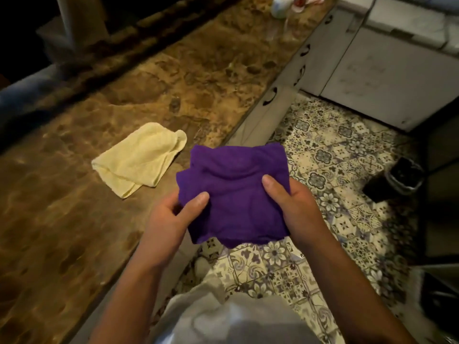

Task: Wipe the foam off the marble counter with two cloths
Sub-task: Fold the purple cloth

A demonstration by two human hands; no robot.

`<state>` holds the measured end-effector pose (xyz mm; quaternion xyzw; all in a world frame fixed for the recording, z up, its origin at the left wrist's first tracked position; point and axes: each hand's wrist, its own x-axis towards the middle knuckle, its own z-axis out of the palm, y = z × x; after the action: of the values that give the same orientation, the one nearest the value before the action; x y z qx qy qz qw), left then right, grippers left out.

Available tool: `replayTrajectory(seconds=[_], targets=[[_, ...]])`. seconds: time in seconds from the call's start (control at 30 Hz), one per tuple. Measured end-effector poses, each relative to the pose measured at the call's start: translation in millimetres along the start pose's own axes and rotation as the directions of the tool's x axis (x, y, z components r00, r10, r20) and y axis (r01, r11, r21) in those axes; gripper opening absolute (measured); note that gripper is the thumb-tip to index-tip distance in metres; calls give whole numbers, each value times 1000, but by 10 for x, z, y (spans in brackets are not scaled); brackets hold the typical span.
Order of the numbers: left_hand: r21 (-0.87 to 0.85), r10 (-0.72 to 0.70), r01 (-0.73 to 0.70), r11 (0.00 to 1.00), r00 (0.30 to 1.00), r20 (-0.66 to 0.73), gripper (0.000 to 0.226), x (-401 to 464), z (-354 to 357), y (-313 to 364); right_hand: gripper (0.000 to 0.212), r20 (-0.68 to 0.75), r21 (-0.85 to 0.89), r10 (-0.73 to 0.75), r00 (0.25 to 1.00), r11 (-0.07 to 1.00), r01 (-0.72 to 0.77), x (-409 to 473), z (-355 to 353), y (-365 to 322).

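Hands — left hand (171,214) and right hand (293,202) both closed on a folded purple cloth (233,189), thumbs on top, held past the desk edge over patterned floor tiles (347,170) | brown marble desk (74,219), dimly lit — yellow cloth (139,160) lying crumpled on it | pale cabinets (360,78) beyond

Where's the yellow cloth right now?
In the head view the yellow cloth lies loosely folded on the marble counter near its front edge, left of the purple cloth held in both hands.
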<state>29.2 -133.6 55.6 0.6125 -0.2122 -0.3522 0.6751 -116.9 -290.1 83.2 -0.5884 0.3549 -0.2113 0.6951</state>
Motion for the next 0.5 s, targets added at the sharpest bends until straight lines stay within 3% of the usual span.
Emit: replayTrajectory(seconds=[0.07,0.17,0.27,0.4,0.5], targets=[[88,23,-24,996,1000,21,22,278,-20,105,12,9,-20,-40,999,999,40,284,41,-87],[231,48,-49,972,999,10,34,674,-29,197,6,49,-35,-99,994,994,101,644,94,-238],[227,52,-50,973,999,-3,13,1010,-9,275,6,66,-86,-73,995,993,79,952,81,-353],[118,26,-20,993,999,-43,3,1406,64,331,40,83,-224,2,997,974,17,1431,-18,-428],[92,-4,15,996,993,-116,3,1713,116,266,43,146,-224,-2,989,974,35,1815,-97,-507]])
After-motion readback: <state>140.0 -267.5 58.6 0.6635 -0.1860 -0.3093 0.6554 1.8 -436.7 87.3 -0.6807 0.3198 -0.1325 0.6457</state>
